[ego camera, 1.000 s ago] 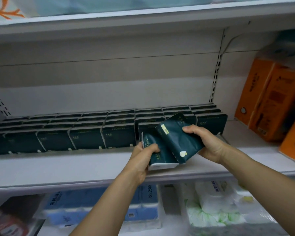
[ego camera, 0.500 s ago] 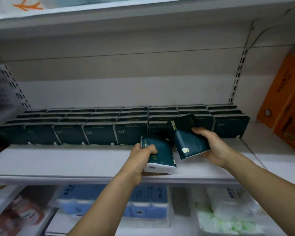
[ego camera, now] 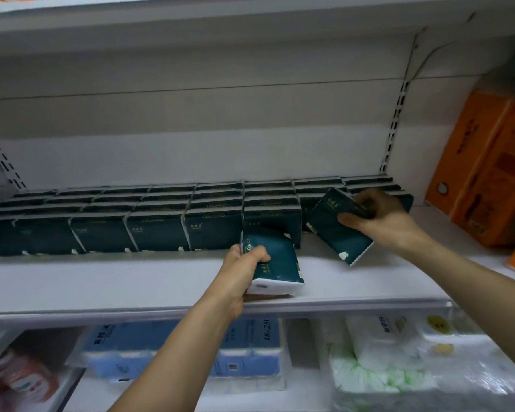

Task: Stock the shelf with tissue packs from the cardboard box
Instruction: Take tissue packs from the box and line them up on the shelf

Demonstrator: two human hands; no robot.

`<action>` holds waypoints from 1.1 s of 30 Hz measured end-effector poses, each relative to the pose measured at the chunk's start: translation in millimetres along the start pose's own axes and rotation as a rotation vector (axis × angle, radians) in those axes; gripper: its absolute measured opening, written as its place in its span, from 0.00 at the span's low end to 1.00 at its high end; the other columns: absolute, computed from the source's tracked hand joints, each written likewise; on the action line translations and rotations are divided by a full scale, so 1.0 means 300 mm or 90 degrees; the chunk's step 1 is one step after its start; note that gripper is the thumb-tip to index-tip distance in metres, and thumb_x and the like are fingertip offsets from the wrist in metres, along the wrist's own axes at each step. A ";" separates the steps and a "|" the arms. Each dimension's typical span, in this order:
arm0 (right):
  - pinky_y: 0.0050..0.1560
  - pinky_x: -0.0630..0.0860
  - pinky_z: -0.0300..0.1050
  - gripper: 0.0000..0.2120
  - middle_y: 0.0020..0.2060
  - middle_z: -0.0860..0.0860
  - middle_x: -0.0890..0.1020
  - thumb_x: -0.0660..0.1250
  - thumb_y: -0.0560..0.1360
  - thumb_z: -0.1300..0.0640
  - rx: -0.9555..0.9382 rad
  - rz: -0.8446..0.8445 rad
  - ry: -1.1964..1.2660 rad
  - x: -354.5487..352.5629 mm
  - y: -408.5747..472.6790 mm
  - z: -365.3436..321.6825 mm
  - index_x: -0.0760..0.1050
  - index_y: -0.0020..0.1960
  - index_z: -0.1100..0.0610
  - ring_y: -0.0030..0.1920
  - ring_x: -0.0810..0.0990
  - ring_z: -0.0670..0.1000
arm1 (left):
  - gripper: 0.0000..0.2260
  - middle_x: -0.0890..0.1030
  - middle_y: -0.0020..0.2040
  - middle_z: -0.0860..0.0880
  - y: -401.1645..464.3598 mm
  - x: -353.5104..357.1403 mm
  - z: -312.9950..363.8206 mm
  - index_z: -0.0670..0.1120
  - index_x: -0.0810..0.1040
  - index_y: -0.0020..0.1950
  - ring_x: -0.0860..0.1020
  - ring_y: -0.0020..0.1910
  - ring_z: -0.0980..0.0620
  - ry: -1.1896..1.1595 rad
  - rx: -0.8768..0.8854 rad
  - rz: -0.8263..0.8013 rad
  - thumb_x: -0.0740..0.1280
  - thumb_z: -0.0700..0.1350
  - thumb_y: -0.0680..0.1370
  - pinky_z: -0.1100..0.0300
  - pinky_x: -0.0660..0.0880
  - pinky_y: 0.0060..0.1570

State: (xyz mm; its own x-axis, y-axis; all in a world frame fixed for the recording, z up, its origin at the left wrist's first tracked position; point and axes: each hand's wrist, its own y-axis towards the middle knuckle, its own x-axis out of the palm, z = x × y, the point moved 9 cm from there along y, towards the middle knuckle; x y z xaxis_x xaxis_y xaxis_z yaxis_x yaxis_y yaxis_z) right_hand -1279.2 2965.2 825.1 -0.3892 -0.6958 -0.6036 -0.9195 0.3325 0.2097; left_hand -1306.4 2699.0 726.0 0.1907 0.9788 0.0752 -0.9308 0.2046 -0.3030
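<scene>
Rows of dark green tissue packs (ego camera: pixel 158 230) stand along the back of the white shelf (ego camera: pixel 131 281). My left hand (ego camera: pixel 241 269) grips one dark green pack (ego camera: pixel 277 260) near the shelf's front edge, its white end facing me. My right hand (ego camera: pixel 381 221) holds a second dark green pack (ego camera: pixel 336 230) tilted, at the right end of the front row, its lower corner just above the shelf. The cardboard box is out of view.
Orange boxes (ego camera: pixel 488 168) stand on the shelf at the right. On the shelf below lie blue tissue bundles (ego camera: pixel 250 346) and white-and-green wrapped packs (ego camera: pixel 378 361). Another shelf runs overhead. A slotted upright (ego camera: pixel 394 129) runs up the back wall.
My right hand has carried its pack away to the right and back, toward the end of the row. The left hand stays near the shelf's front edge with its pack.
</scene>
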 end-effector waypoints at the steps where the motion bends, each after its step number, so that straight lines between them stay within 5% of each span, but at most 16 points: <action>1: 0.45 0.78 0.47 0.18 0.45 0.49 0.80 0.77 0.69 0.50 -0.020 -0.024 -0.062 0.000 0.003 -0.007 0.73 0.53 0.53 0.44 0.79 0.49 | 0.11 0.83 0.53 0.43 0.004 0.002 -0.003 0.48 0.74 0.55 0.80 0.58 0.41 -0.002 -0.001 -0.001 0.69 0.41 0.74 0.40 0.72 0.66; 5: 0.45 0.76 0.44 0.18 0.51 0.46 0.80 0.74 0.71 0.45 -0.101 -0.144 -0.291 0.038 -0.011 -0.024 0.73 0.57 0.47 0.47 0.78 0.48 | 0.10 0.83 0.52 0.44 0.009 0.002 -0.004 0.48 0.74 0.54 0.80 0.57 0.41 -0.013 -0.001 0.002 0.68 0.41 0.75 0.41 0.73 0.66; 8: 0.53 0.74 0.45 0.23 0.60 0.47 0.75 0.73 0.73 0.47 -0.206 -0.095 -0.386 0.053 -0.013 -0.036 0.73 0.66 0.47 0.58 0.73 0.51 | 0.09 0.82 0.52 0.44 0.011 0.002 -0.004 0.49 0.74 0.54 0.80 0.59 0.40 -0.019 -0.002 0.003 0.68 0.40 0.75 0.39 0.72 0.67; 13: 0.65 0.73 0.56 0.30 0.67 0.55 0.71 0.76 0.71 0.54 -0.323 -0.030 -0.362 0.121 -0.022 -0.028 0.72 0.70 0.56 0.68 0.68 0.57 | 0.09 0.82 0.51 0.44 0.013 0.004 -0.002 0.48 0.73 0.53 0.80 0.55 0.41 -0.039 -0.004 -0.005 0.68 0.40 0.75 0.41 0.74 0.66; 19: 0.73 0.62 0.60 0.35 0.77 0.53 0.61 0.74 0.72 0.52 -0.359 -0.012 -0.405 0.163 0.006 0.005 0.65 0.75 0.54 0.76 0.59 0.58 | 0.08 0.82 0.47 0.44 0.013 0.015 0.004 0.47 0.73 0.53 0.81 0.48 0.43 -0.053 -0.007 -0.014 0.67 0.39 0.76 0.44 0.77 0.61; 28: 0.77 0.45 0.46 0.35 0.79 0.48 0.52 0.67 0.78 0.48 -0.360 -0.027 -0.450 0.189 0.060 0.022 0.54 0.79 0.51 0.79 0.49 0.50 | 0.08 0.83 0.44 0.45 -0.004 0.028 0.007 0.46 0.73 0.53 0.81 0.45 0.45 -0.084 -0.014 -0.030 0.67 0.38 0.77 0.47 0.77 0.57; 33: 0.77 0.42 0.49 0.33 0.78 0.50 0.57 0.66 0.78 0.46 -0.375 -0.012 -0.460 0.180 0.045 0.009 0.57 0.78 0.51 0.78 0.52 0.51 | 0.15 0.84 0.51 0.44 -0.017 0.032 0.013 0.45 0.74 0.61 0.82 0.50 0.44 -0.091 -0.007 -0.052 0.68 0.40 0.74 0.47 0.77 0.57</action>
State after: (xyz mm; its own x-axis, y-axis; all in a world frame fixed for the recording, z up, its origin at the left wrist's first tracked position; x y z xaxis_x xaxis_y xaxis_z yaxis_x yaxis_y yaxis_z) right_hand -1312.4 2933.9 793.3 -0.4280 -0.0667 -0.9013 -0.8815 -0.1892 0.4326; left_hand -1301.0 2707.4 732.2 0.2188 0.9473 0.2339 -0.9105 0.2844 -0.3003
